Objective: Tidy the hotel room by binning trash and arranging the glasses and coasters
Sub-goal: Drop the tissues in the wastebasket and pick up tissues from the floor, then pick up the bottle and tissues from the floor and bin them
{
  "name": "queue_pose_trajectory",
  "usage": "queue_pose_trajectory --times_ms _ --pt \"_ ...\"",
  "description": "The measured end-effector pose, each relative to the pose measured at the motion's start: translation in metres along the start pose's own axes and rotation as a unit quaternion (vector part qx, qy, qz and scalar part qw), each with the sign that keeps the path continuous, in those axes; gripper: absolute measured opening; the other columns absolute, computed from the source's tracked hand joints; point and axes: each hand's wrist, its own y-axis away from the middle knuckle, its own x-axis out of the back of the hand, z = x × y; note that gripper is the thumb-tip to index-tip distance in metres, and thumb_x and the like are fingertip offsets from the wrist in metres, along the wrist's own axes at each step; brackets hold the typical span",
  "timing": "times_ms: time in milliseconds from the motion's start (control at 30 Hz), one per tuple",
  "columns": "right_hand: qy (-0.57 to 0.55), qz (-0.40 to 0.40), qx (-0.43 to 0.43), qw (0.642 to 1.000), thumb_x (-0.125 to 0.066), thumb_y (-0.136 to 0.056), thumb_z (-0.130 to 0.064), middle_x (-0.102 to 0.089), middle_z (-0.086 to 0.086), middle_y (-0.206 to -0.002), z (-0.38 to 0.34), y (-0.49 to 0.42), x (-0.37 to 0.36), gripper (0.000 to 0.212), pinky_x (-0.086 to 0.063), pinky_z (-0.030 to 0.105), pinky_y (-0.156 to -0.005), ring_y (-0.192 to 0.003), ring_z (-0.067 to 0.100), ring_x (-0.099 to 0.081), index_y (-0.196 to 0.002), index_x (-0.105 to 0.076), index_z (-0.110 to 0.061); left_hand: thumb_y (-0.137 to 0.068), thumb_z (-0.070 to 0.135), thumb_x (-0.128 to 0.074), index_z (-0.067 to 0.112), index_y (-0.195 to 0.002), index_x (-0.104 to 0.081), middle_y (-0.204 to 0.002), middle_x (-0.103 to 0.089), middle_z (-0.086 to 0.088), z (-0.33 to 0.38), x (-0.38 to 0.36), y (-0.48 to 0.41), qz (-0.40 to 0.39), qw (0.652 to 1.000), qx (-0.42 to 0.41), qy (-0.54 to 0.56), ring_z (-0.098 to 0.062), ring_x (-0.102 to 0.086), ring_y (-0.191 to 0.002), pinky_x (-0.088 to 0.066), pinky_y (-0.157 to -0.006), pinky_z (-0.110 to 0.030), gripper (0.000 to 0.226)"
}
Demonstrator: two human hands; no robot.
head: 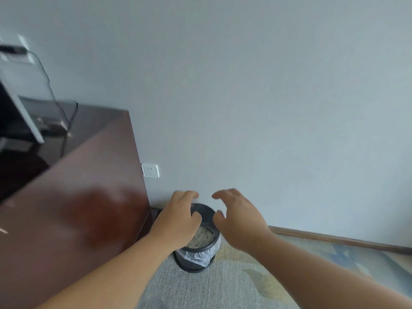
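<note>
A small dark round bin with a clear plastic liner stands on the carpet against the wall. Pale crumpled trash lies inside it. My left hand hovers over the bin's left side, fingers curled and apart, holding nothing. My right hand hovers over the bin's right side, fingers spread, with nothing in it. No glasses or coasters are in view.
A dark red-brown wooden cabinet stands just left of the bin. On its top sit a screen and cables. A white wall socket is above the bin. Patterned carpet spreads to the right.
</note>
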Motion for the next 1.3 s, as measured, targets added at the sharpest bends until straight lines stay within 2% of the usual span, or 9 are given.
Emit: queue_pose_trajectory --times_ms 133,267,433,500,633,833,1000,1200,1300 --pt "-0.028 -0.004 0.015 0.999 -0.047 -0.093 -0.023 -0.045 -0.014 -0.137 -0.059 0.035 0.094 0.041 -0.047 0.022 -0.085 -0.110 0.007 -0.056 -0.133 -0.048 -0.030 -0.092 0.019 -0.048 0.027 -0.136 -0.042 -0.136 -0.041 0.008 0.083 0.083 0.037 0.026 0.999 0.011 0.035 -0.007 -0.050 -0.114 -0.042 -0.097 -0.028 0.044" --pt "-0.042 0.005 0.043 0.998 -0.048 -0.092 -0.026 -0.047 -0.013 -0.134 -0.114 0.064 0.181 0.040 -0.050 0.027 -0.086 -0.102 0.008 -0.061 -0.132 -0.050 -0.030 -0.092 0.018 -0.047 0.026 -0.135 -0.043 -0.137 -0.041 0.006 0.156 0.157 0.081 0.053 0.998 0.019 0.024 -0.012 -0.048 -0.121 -0.040 -0.100 -0.029 0.044" --pt "-0.048 0.016 0.096 0.994 -0.049 -0.091 -0.023 -0.049 -0.011 -0.133 -0.170 0.101 0.253 0.039 -0.050 0.028 -0.086 -0.100 0.009 -0.061 -0.130 -0.052 -0.029 -0.093 0.020 -0.047 0.026 -0.132 -0.046 -0.128 -0.045 0.001 0.219 0.231 0.135 0.093 0.995 0.039 -0.005 -0.020 -0.053 -0.110 -0.045 -0.095 -0.035 0.040" --pt "-0.043 0.021 0.120 0.992 -0.049 -0.091 -0.024 -0.050 -0.010 -0.132 -0.191 0.117 0.272 0.039 -0.049 0.027 -0.086 -0.100 0.010 -0.061 -0.130 -0.052 -0.030 -0.093 0.021 -0.047 0.026 -0.132 -0.045 -0.130 -0.044 0.002 0.235 0.255 0.156 0.108 0.993 0.043 -0.015 -0.019 -0.053 -0.111 -0.045 -0.095 -0.036 0.039" --pt "-0.043 0.032 0.159 0.986 -0.050 -0.092 -0.025 -0.052 -0.009 -0.129 -0.224 0.151 0.296 0.037 -0.049 0.027 -0.088 -0.102 0.010 -0.061 -0.129 -0.053 -0.030 -0.094 0.023 -0.048 0.025 -0.133 -0.045 -0.134 -0.043 0.003 0.256 0.294 0.194 0.135 0.990 0.044 -0.025 -0.015 -0.051 -0.116 -0.043 -0.099 -0.034 0.039" --pt "-0.046 0.057 0.182 0.981 -0.052 -0.091 -0.023 -0.055 -0.007 -0.126 -0.262 0.203 0.316 0.036 -0.048 0.028 -0.089 -0.105 0.010 -0.060 -0.126 -0.056 -0.028 -0.095 0.023 -0.047 0.024 -0.135 -0.045 -0.138 -0.043 0.002 0.274 0.337 0.251 0.167 0.985 0.025 -0.042 -0.017 -0.048 -0.122 -0.043 -0.100 -0.035 0.040" --pt "-0.027 0.060 0.198 0.978 -0.052 -0.090 -0.022 -0.057 -0.007 -0.123 -0.293 0.248 0.318 0.036 -0.046 0.024 -0.086 -0.103 0.011 -0.060 -0.126 -0.057 -0.027 -0.095 0.023 -0.048 0.024 -0.134 -0.046 -0.137 -0.045 0.002 0.275 0.358 0.309 0.188 0.981 0.012 -0.034 -0.018 -0.051 -0.120 -0.045 -0.099 -0.036 0.039" --pt "-0.021 0.028 0.253 0.967 -0.054 -0.090 -0.021 -0.056 -0.004 -0.124 -0.341 0.288 0.300 0.039 -0.046 0.024 -0.085 -0.102 0.014 -0.060 -0.128 -0.056 -0.026 -0.096 0.024 -0.049 0.025 -0.132 -0.047 -0.134 -0.047 0.005 0.255 0.379 0.378 0.232 0.970 0.046 -0.050 -0.015 -0.053 -0.116 -0.042 -0.086 -0.025 0.037" --pt "-0.029 0.008 0.296 0.955 -0.053 -0.091 -0.021 -0.056 -0.002 -0.127 -0.367 0.301 0.290 0.039 -0.042 0.020 -0.087 -0.105 0.014 -0.059 -0.130 -0.055 -0.025 -0.094 0.024 -0.049 0.027 -0.132 -0.046 -0.132 -0.048 0.003 0.246 0.393 0.410 0.257 0.961 0.082 -0.055 -0.017 -0.055 -0.112 -0.048 -0.094 -0.035 0.038"
